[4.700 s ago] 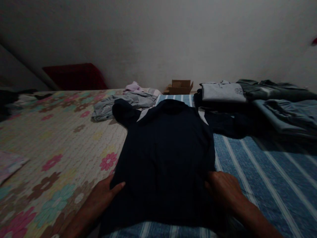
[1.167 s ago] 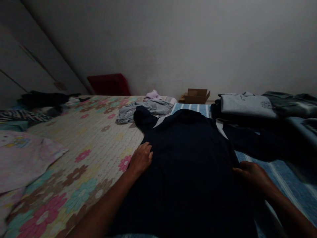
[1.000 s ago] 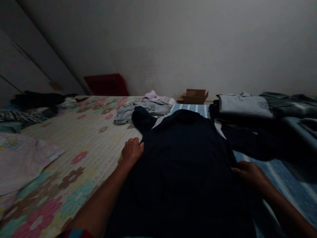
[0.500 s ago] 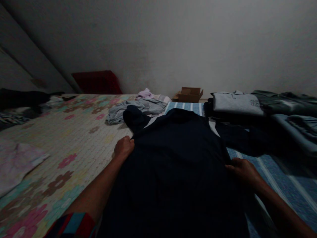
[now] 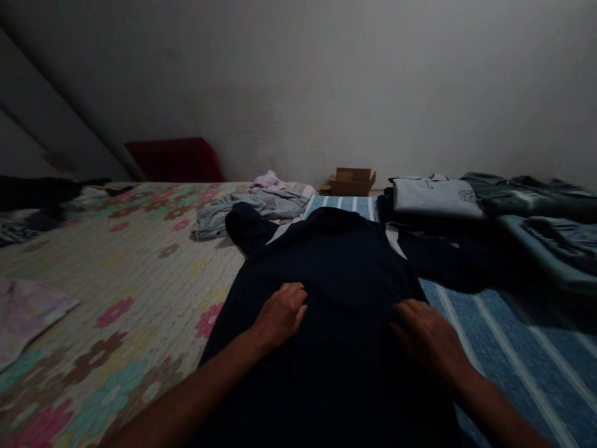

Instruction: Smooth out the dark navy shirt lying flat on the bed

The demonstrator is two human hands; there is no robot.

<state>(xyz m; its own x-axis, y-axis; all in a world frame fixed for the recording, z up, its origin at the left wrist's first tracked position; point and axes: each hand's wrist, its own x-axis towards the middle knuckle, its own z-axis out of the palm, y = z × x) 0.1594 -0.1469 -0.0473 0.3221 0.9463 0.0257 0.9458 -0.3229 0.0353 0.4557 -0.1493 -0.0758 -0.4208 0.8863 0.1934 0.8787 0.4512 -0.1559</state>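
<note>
A dark navy garment (image 5: 336,261) lies spread flat on the bed in front of me, its collar end toward the wall and one sleeve (image 5: 245,227) bunched at the upper left. My left hand (image 5: 280,314) rests palm down on the middle of the garment, fingers apart. My right hand (image 5: 426,336) lies flat on the garment's right part, close to its edge. Neither hand grips the cloth.
A floral quilt (image 5: 116,274) covers the left of the bed, a blue striped sheet (image 5: 504,348) the right. A crumpled grey garment (image 5: 242,208) lies beyond the sleeve. Folded clothes (image 5: 438,196) are stacked at the right. A cardboard box (image 5: 349,181) and a red object (image 5: 175,160) stand by the wall.
Both hands slid inward from the garment's side edges onto its top surface. The left hand let go of the left edge and now lies flat near the middle.
</note>
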